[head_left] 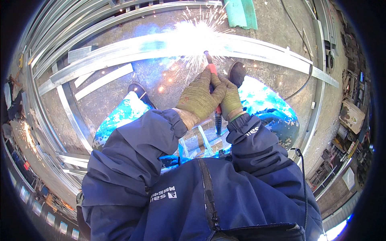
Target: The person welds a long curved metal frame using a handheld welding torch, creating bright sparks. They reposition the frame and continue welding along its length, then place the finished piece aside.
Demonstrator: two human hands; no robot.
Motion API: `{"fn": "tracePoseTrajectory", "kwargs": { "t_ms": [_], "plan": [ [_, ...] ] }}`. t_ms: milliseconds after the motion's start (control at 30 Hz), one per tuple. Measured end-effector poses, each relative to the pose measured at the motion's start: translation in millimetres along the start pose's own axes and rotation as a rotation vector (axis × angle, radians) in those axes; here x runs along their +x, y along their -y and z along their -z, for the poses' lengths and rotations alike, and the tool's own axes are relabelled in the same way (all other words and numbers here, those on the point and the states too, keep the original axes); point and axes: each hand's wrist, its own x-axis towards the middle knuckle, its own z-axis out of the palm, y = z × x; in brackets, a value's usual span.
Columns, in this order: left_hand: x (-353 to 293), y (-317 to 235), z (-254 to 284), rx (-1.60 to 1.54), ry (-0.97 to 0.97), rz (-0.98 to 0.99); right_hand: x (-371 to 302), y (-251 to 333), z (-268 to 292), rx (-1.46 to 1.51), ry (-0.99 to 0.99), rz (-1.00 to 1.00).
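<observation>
A welding torch (212,68) with a red front and dark neck points away from me at a long metal beam (102,59). White glare and flying sparks at its tip hide the spot where it meets the metal. My left hand (197,95), in an olive work glove, wraps round the torch handle. Close against it, my right hand (230,97), gloved alike, is also closed on the handle from the right side. Below my hands the ribbed black torch cable (218,123) hangs toward my lap.
Stacked metal profiles (64,30) lie at the far left. Short flat strips (103,82) rest just this side of the beam. A green sheet (241,13) lies beyond it. A dark cable (304,82) curves across the floor at right. Other sparks (28,136) fly at far left.
</observation>
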Motion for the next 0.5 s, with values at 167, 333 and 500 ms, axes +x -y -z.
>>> {"fn": "tracePoseTrajectory", "kwargs": {
  "t_ms": [167, 333, 500],
  "plan": [
    [2, 7, -5, -0.018, -0.020, -0.035, 7, -3, 1, 0.090, -0.040, -0.026],
    [3, 11, -10, -0.027, -0.071, -0.041, 5, -1, -1, 0.091, -0.034, -0.016],
    [-1, 0, -3, -0.098, -0.045, 0.012, 4, 1, 1, 0.059, 0.002, -0.040]
  ]
}}
